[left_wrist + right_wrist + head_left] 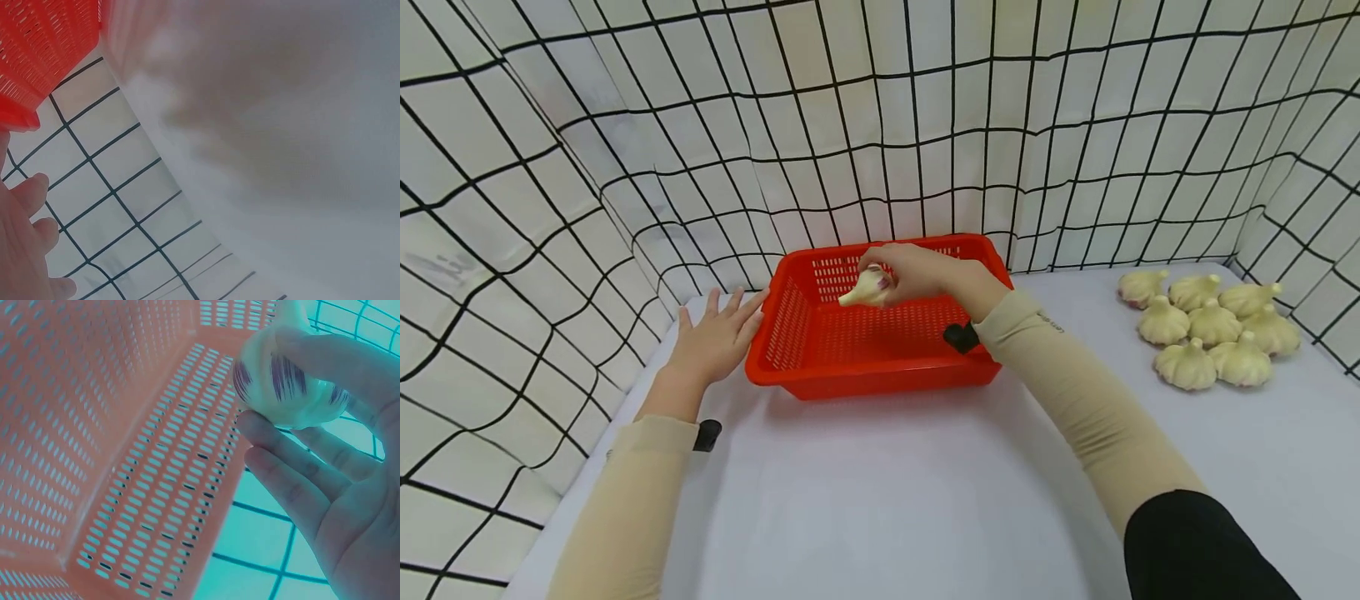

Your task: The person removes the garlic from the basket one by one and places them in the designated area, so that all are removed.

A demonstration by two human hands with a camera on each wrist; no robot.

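Note:
My right hand (917, 271) grips a garlic bulb (869, 287) over the inside of the red plastic basket (880, 386). In the right wrist view, the thumb and fingers curl round the bulb (284, 381), which is pale with purple streaks. My left hand (718, 337) lies with its fingers spread at the basket's left rim, the fingertips right at the edge. The left wrist view catches part of that hand (25, 237) beside the basket's slotted wall (50, 44). No garlic shows on the basket's floor.
Several garlic bulbs (1213, 325) sit in a cluster on the white table (880, 500) to the right. Black wire grid panels (925, 133) stand behind the basket and along the left and right sides of the table.

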